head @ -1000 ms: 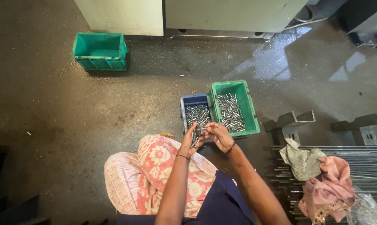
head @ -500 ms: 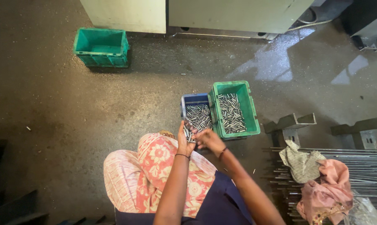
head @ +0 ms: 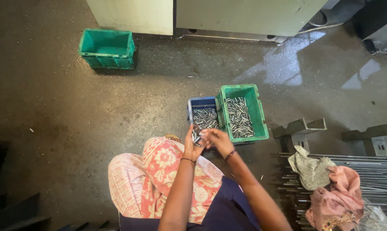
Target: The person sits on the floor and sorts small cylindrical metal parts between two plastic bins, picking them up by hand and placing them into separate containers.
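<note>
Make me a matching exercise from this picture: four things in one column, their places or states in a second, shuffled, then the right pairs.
Things:
1. blue bin
2. green crate with metal pins
3. far green crate
4. pink cloth

Places or states:
A. empty, by the pale cabinet
B. lying on metal rods
C. just beyond the hands, holding pins
D. beside the blue bin, on its right in the picture

Pairs: 1-C, 2-D, 3-A, 4-B
</note>
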